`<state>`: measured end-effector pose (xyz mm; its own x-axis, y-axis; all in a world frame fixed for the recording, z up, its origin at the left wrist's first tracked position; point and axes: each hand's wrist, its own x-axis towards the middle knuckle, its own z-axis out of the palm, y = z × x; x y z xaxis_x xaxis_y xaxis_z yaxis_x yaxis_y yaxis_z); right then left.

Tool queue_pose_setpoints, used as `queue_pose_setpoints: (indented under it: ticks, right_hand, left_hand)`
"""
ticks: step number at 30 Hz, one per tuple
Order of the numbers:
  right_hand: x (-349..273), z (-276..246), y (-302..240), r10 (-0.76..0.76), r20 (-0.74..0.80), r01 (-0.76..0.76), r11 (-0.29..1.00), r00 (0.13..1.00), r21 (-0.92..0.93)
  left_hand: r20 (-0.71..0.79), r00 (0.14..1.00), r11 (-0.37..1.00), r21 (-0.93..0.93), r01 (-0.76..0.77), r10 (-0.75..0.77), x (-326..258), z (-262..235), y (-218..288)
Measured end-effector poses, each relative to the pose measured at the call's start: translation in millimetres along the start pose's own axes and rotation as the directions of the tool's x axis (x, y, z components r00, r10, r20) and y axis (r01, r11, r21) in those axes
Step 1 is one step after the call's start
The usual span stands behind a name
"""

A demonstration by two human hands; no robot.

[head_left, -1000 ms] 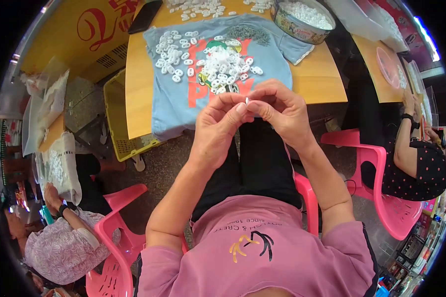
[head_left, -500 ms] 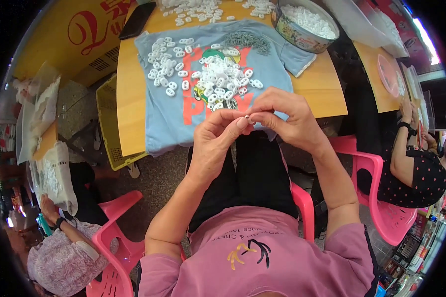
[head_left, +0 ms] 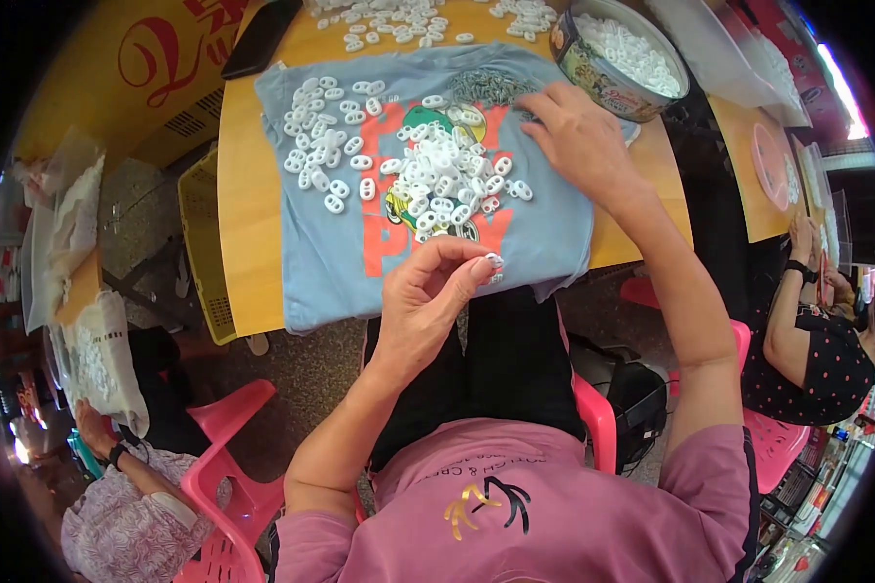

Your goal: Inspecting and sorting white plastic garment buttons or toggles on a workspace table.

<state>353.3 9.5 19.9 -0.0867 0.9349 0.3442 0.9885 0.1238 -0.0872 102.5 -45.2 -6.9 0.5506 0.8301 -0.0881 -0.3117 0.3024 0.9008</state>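
Note:
My left hand is closed, with thumb and forefinger pinching a small white two-holed plastic piece above the shirt's near part. My right hand reaches to the far right of the shirt. Its thumb and forefinger are apart beside a heap of tiny grey metal parts, too small to tell their exact kind. Under all this lies a folded light-blue printed shirt. A pile of white two-holed pieces sits in its middle, and looser ones lie to the left.
A round tin of white pieces stands on the wooden table at the far right, near a clear plastic bin. A black phone lies far left, and a yellow crate stands below. Other people sit on both sides.
My right hand has let go of the small piece and moved away, up and to the right, to the metal parts. My left hand keeps the white piece and has hardly moved.

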Motion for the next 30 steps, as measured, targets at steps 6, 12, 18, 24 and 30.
queue_pose_setpoints:
  ticks: [6,12,18,24,30]
  right_hand:
    - [-39,-20,-7,-0.164,0.039,0.161,0.985,0.986,0.069]
    - [-66,-37,-2,-0.279,0.086,0.267,0.955,0.956,0.129]
    - [-80,-40,14,-0.305,0.090,0.293,0.948,0.948,0.121]
    - [-85,-39,19,-0.237,0.043,0.228,0.961,0.971,0.154]
    - [-83,-32,17,-0.215,0.011,0.211,0.967,0.976,0.144]
  left_hand:
    - [0.019,1.000,1.000,-0.006,-0.014,0.014,1,-2,2]
    - [0.008,1.000,1.000,-0.016,0.001,-0.001,0,-2,3]
    - [0.000,1.000,1.000,0.025,-0.018,0.018,2,-2,1]
    - [0.036,0.999,0.999,0.032,-0.040,0.039,3,-3,-1]
    - [-0.009,0.998,0.994,0.088,-0.061,0.062,3,0,-1]
